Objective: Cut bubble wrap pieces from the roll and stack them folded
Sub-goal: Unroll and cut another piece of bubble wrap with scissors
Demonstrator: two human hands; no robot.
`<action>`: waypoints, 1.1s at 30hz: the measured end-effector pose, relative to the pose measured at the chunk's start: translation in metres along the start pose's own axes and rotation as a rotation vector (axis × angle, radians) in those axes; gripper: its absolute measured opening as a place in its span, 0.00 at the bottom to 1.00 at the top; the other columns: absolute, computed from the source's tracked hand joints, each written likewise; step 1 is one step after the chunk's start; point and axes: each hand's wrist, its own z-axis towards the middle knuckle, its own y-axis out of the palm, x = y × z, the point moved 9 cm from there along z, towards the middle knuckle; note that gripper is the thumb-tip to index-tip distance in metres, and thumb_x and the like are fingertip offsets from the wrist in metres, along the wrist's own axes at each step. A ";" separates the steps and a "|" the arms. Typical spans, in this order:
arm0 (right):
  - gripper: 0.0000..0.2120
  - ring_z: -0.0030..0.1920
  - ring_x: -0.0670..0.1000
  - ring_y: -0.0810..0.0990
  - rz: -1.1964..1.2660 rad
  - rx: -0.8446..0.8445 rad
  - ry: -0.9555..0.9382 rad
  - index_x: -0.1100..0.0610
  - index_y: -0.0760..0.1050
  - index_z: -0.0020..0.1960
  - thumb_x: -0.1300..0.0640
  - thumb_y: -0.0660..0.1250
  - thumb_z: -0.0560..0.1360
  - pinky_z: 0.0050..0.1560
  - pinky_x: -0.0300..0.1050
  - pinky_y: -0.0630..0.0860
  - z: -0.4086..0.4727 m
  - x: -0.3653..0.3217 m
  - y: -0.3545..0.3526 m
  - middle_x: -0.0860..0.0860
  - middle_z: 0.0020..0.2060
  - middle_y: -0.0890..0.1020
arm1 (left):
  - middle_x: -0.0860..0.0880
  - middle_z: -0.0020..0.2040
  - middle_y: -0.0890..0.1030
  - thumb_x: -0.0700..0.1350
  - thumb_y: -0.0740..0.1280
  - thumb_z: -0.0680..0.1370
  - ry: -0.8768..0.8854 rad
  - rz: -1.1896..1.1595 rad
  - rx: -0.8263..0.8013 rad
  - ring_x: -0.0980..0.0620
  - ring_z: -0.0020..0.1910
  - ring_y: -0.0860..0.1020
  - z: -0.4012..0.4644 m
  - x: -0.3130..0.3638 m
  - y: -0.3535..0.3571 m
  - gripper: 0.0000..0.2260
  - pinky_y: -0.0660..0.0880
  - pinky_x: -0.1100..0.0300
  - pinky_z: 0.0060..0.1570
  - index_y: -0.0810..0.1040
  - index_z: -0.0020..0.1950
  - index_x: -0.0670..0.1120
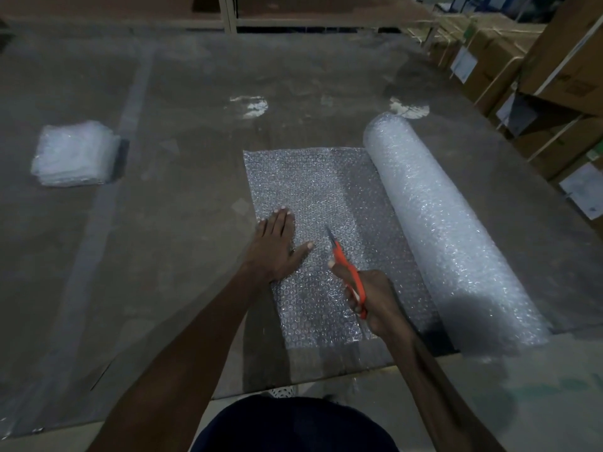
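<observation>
My left hand [277, 247] presses flat, fingers straight, on the clear bubble wrap sheet [313, 197]; my right hand [368, 298] grips orange-handled scissors [346, 265], pointing 11 o'clock. I should cut straight, parallel to the roll [447, 230] at 2 o'clock.

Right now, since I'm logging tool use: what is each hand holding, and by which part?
The right hand grips the orange scissors by their handles, blades pointing away. The left hand holds nothing; it presses flat on the unrolled bubble wrap sheet.
</observation>
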 end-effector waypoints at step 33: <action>0.19 0.20 0.47 0.67 -0.047 0.005 -0.011 0.60 0.78 0.36 0.47 0.80 0.70 0.22 0.36 0.62 0.024 -0.015 0.010 0.53 0.25 0.74 | 0.41 0.82 0.45 0.69 0.43 0.79 -0.021 -0.001 0.015 0.45 0.81 0.45 -0.001 -0.001 -0.002 0.41 0.42 0.47 0.78 0.47 0.82 0.41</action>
